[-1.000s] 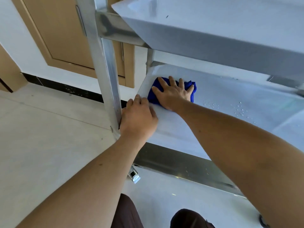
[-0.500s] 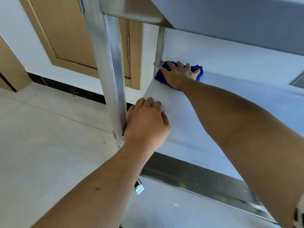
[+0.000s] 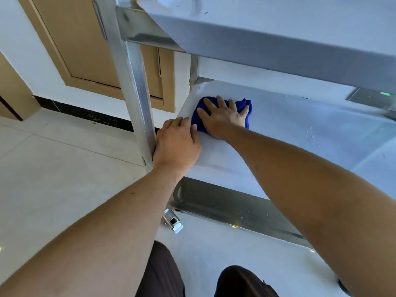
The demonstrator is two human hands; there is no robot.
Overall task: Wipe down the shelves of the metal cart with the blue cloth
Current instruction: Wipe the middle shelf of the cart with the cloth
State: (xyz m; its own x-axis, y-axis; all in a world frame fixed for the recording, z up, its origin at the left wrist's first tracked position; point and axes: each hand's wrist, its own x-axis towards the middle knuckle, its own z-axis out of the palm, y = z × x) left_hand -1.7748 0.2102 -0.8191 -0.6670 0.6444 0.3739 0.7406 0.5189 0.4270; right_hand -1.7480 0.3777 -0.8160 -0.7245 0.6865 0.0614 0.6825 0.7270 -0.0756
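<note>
The metal cart has a lower shelf (image 3: 278,129) and an upper shelf (image 3: 278,24) overhanging it. A blue cloth (image 3: 246,103) lies bunched on the lower shelf near its far left corner. My right hand (image 3: 222,116) presses flat on the cloth with fingers spread, covering most of it. My left hand (image 3: 175,144) rests on the shelf's left front corner, against the cart's upright post (image 3: 132,82), its fingers curled over the edge. Water droplets (image 3: 310,133) dot the shelf to the right of the cloth.
A caster brake (image 3: 173,221) sticks out below the front left corner. A wooden door (image 3: 85,43) and a black baseboard (image 3: 85,114) lie behind the cart, with pale floor tiles to the left. My knees (image 3: 242,281) are at the bottom edge.
My right hand has drawn the cloth back toward me from the far left corner of the shelf. My left hand has stayed at the post.
</note>
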